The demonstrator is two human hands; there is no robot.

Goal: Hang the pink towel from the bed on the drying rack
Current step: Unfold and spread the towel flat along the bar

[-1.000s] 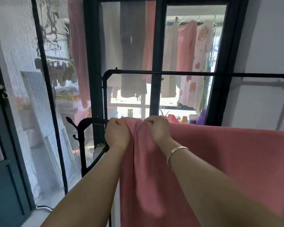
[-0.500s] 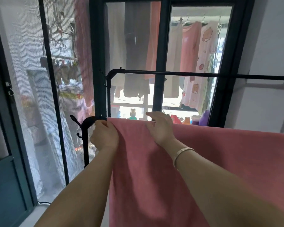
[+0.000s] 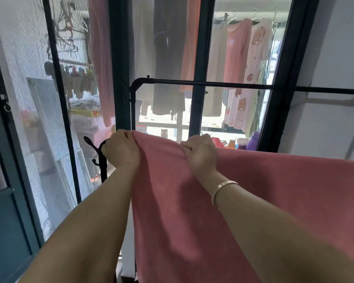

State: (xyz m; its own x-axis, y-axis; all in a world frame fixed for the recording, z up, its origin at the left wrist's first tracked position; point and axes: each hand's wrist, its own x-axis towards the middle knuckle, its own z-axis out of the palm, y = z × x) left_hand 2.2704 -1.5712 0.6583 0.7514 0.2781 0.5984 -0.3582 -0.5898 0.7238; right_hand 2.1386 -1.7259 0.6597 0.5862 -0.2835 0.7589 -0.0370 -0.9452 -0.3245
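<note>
The towel (image 3: 192, 201) hung over the low bar of the rack (image 3: 192, 84), its top edge running from the left hand (image 3: 122, 151) out past the right hand (image 3: 200, 155) and beyond. The left hand was clenched on the towel's top corner, at the rack's end. The right hand, well apart from it, pinched the top edge with curled fingers. A bracelet (image 3: 223, 187) sat on the right wrist. The rack's upper bar ran above both hands.
</note>
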